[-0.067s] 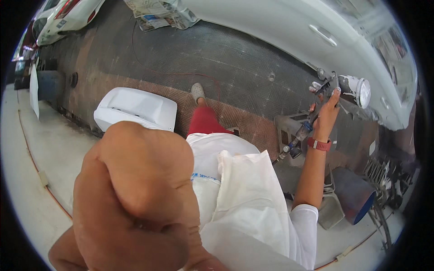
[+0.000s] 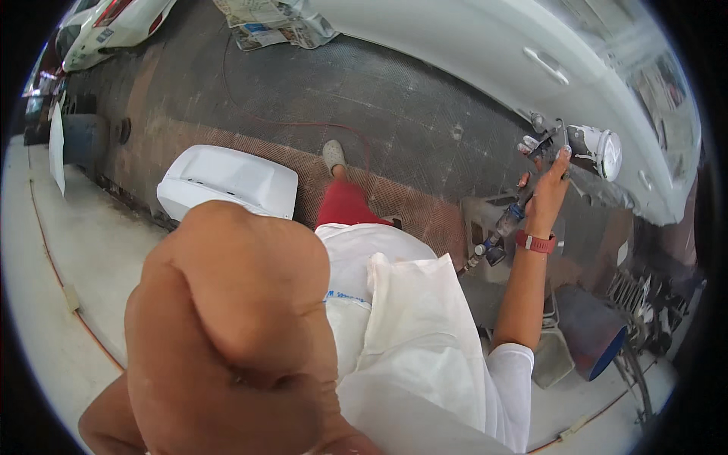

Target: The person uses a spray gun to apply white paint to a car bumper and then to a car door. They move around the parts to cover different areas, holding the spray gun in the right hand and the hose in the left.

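My right hand (image 2: 547, 199), with a red band at the wrist, grips a paint spray gun (image 2: 560, 136) on the right. The gun's cup (image 2: 599, 152) is silvery and smeared with white paint. An air fitting (image 2: 509, 221) with a small gauge hangs below the handle. Close in front of the view, my left hand (image 2: 235, 318) looms large with its fingers curled in. Whatever those fingers hold, if anything, is hidden.
A white car body (image 2: 470, 53) runs along the top and right. Behind my left hand lies a white panel (image 2: 235, 178). A thin red hose (image 2: 303, 123) crosses the floor. A blue-rimmed drum (image 2: 599, 334) and a stool (image 2: 553, 356) stand at lower right.
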{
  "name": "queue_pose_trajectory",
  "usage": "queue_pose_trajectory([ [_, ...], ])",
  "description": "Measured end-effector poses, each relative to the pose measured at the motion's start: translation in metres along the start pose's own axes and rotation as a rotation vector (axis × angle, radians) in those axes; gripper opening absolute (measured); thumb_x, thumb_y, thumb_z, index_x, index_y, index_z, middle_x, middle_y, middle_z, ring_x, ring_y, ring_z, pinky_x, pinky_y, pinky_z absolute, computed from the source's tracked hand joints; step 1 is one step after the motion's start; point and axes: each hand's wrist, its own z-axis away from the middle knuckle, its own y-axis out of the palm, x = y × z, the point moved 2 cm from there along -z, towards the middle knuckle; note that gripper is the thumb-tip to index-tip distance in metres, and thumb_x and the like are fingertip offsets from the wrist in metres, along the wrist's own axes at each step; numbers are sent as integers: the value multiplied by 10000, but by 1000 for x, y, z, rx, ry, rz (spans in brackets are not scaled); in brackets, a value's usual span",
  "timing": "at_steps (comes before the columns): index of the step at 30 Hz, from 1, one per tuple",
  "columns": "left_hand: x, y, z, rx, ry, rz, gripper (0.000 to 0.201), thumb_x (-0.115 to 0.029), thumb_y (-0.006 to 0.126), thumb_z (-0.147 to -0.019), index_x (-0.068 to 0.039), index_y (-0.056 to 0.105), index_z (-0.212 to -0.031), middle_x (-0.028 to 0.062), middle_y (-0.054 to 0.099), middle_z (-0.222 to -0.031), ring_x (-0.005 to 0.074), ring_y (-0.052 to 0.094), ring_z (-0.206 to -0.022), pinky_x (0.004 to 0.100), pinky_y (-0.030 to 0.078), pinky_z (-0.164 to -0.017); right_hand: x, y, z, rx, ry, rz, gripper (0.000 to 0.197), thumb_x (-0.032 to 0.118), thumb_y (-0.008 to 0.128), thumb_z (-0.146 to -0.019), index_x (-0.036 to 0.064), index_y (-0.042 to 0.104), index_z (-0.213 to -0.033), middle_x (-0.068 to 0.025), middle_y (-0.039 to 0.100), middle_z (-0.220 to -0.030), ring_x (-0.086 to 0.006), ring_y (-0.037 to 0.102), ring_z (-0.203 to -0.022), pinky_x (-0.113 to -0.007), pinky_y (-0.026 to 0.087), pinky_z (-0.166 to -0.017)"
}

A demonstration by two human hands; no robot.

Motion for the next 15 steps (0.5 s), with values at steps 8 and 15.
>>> queue_pose_trajectory([
  [8, -35, -5, 9, -547, -166, -17, 400, -325, 1009, -709, -253, 749, -1004, -138, 598, -861, 20, 492, -713, 194, 320, -520, 20, 45, -3, 275, -50, 1, 660, 560, 473, -1120, -34, 562, -1394, -158, 734, -1138, -230, 759, -906, -314, 525, -489],
  [15, -32, -53, 77, -652, -342, -386, 248, -181, 819, -906, -168, 654, -1089, -104, 646, -912, 55, 596, -874, 267, 448, -774, 5, 127, -31, 213, -47, 152, 653, 567, 418, -1130, -25, 600, -1335, -150, 745, -1003, -204, 740, -772, -309, 519, -457],
])
